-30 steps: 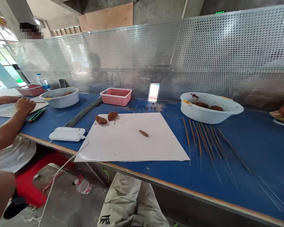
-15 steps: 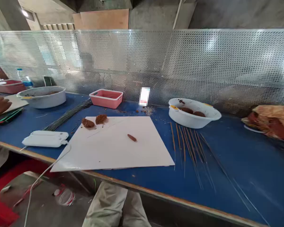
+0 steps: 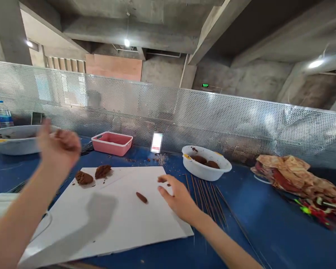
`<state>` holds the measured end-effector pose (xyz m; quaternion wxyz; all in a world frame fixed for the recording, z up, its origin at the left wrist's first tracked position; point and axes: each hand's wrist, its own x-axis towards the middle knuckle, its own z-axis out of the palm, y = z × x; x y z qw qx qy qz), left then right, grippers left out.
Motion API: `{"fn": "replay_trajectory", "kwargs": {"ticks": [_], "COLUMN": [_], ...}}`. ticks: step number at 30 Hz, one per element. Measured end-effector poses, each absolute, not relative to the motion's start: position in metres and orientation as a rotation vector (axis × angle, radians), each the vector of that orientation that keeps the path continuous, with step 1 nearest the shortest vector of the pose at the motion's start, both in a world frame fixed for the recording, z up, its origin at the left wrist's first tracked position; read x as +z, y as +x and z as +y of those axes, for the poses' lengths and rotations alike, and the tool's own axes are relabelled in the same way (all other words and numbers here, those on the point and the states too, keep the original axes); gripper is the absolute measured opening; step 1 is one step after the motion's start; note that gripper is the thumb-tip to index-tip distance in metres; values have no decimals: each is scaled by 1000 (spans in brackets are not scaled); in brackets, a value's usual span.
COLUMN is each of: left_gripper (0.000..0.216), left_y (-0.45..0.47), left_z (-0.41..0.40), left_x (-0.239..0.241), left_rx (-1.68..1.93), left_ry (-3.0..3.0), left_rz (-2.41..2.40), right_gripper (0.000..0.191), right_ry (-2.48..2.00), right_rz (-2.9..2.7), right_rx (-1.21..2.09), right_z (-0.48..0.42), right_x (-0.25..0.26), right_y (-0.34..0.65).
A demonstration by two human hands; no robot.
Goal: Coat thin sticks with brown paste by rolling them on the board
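My left hand (image 3: 60, 147) was raised at the left of the frame, above the upper left part of the white board (image 3: 114, 220). Its fingers curled toward the palm, too blurred for me to tell whether it had hold of anything. My right hand (image 3: 179, 197) was lower, near the centre, loosely open with nothing visibly gripped, and just beside the small brown roll (image 3: 141, 197) lying on the board. Toward the board's far left corner sat a left brown lump (image 3: 84, 178) and a right brown lump (image 3: 103, 171). Past the board's right edge, thin brown-coated sticks (image 3: 204, 201) lay across the blue bench (image 3: 268, 231), below the white basin (image 3: 205, 166) of brown lumps. A careless sweep of my right hand could have flattened the soft-looking roll or knocked it aside, and my right forearm, crossing just above the sticks, could have dragged them out of line
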<state>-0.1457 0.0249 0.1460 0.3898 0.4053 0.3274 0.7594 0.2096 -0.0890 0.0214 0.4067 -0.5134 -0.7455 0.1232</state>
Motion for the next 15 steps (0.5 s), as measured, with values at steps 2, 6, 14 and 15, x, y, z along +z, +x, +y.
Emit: {"fn": "replay_trajectory", "kwargs": {"ticks": [2,6,14,15], "left_gripper": [45,42,33,33], "left_y": [-104,-25,-12,-11], "left_z": [39,41,21,22], "left_x": [115,33,-8,-6], "left_rx": [1775,1491,779,774], "left_ry": [1238,1513,2322,2342], "left_rz": [921,940,980,1015], "right_gripper": [20,11,19,25], "right_ry": [-1325,-1343,-1215,-1224], "right_rz": [-1985,-2163,-1961,-1819], "right_rx": [316,148,411,507], "right_z": [-71,-52,-47,-45], "right_x": [4,-17,-28,-27], "right_y": [193,167,168,170]}}
